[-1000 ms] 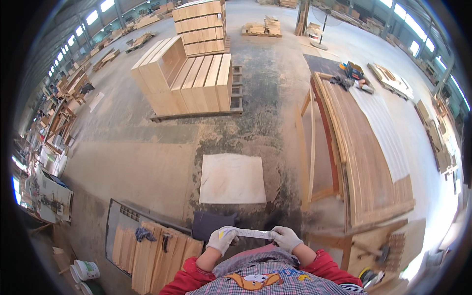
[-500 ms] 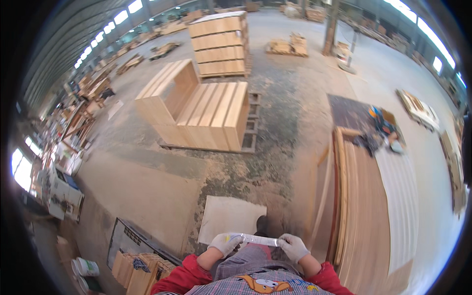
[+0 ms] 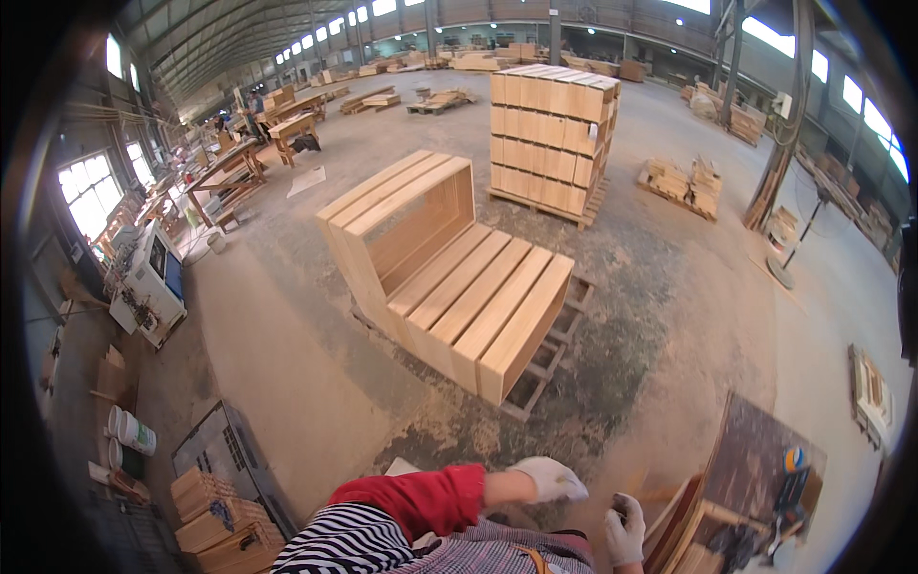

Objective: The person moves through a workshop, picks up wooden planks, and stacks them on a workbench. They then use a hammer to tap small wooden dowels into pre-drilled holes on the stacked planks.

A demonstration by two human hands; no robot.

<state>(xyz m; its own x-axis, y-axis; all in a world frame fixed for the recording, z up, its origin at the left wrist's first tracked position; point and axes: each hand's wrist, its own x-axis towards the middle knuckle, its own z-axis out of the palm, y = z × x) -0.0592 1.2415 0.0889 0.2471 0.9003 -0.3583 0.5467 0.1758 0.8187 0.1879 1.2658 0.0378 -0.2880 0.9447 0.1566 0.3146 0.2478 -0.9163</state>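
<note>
My left hand (image 3: 551, 479), in a white glove, reaches across in front of my body. Its fingers are pressed together and point right and down, and whatever they hold, if anything, is hidden. Lower and to the right is my right hand (image 3: 624, 533), also in a white glove. Its fingers are curved with a gap at the thumb, the fingertips look dark, and no held thing shows. The hands are apart. Beyond them, slatted wooden boxes (image 3: 478, 287) rest on a pallet (image 3: 550, 368), one box standing higher at the left.
Behind stands a tall strapped stack of wooden boxes (image 3: 545, 143). A dark board (image 3: 755, 450) with tools on it lies at the right. Cut wood pieces (image 3: 206, 517), white buckets (image 3: 137, 433) and a white machine (image 3: 153, 282) are at the left. A pole stand (image 3: 782, 272) is farther right.
Half a second ago both hands stretched a white strip between them; it no longer shows. My left arm has swung right across my body. The view has turned left and up.
</note>
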